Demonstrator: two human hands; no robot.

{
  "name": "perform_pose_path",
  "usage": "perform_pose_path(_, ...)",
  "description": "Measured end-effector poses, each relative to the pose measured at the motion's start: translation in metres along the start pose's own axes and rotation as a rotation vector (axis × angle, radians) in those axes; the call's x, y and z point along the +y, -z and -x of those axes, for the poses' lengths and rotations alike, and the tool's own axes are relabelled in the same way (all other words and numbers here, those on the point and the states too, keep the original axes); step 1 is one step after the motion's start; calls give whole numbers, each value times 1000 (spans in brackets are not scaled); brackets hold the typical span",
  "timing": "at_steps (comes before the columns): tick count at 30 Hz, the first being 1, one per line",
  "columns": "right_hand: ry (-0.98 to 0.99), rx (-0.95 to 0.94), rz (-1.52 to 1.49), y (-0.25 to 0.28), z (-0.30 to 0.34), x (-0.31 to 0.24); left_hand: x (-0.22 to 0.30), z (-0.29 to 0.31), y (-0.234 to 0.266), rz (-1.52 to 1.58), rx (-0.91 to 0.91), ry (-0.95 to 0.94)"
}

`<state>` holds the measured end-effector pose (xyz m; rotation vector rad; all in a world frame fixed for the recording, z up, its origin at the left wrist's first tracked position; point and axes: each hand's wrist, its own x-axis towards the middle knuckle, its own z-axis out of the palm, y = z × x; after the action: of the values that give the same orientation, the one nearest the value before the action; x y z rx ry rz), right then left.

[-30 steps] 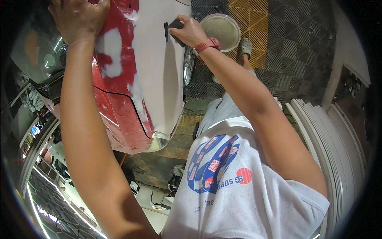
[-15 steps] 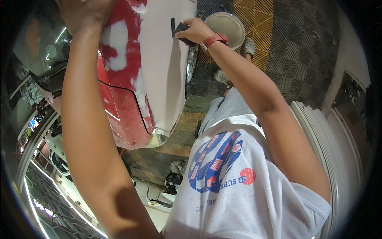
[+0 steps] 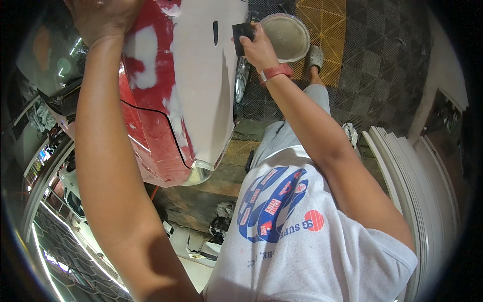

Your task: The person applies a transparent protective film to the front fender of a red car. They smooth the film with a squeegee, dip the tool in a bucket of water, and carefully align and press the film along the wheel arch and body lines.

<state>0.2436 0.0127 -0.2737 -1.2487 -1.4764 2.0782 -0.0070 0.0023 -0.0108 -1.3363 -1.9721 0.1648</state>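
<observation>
A red car body (image 3: 151, 151) with pale, sanded-looking patches runs along the left of centre, beside a broad off-white section (image 3: 209, 90). My right hand (image 3: 259, 48) grips a flat black piece of sandpaper (image 3: 242, 39), held just off the right edge of the off-white section, near a narrow dark slot (image 3: 216, 33) in it. My left hand (image 3: 103, 20) is at the upper left by the red bodywork; the top edge cuts off its fingers, so I cannot tell how they are placed.
A round tub (image 3: 285, 38) of murky liquid stands on the floor right of my right hand. My shoe (image 3: 315, 56) is close to it on the yellow and dark floor tiles (image 3: 377, 65). White ribbed panels (image 3: 417, 201) rise at the right.
My right hand has turned and moved slightly right with the sandpaper, off the off-white section toward the tub. One foot has shifted back. My left hand has moved slightly left.
</observation>
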Motion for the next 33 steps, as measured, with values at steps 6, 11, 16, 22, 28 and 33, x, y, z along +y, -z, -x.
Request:
perform_pose_path(6,37,68,358,-21,-7,4,-3,0,-2,8,9,-28)
perform_pose_path(11,97,74,193,-25,2,4,1,0,5,-21,-28,-1)
perform_pose_path(16,32,-25,164,-23,3,8,1,1,4,-22,-52,9)
perform_pose_path(22,71,20,204,-3,-4,-8,1,1,0,-124,-69,33)
perform_pose_path(28,-6,-65,72,-2,2,-28,0,2,-3,-111,-53,35)
perform_pose_path(33,82,-65,160,-22,1,-24,0,0,-1,-104,-63,24)
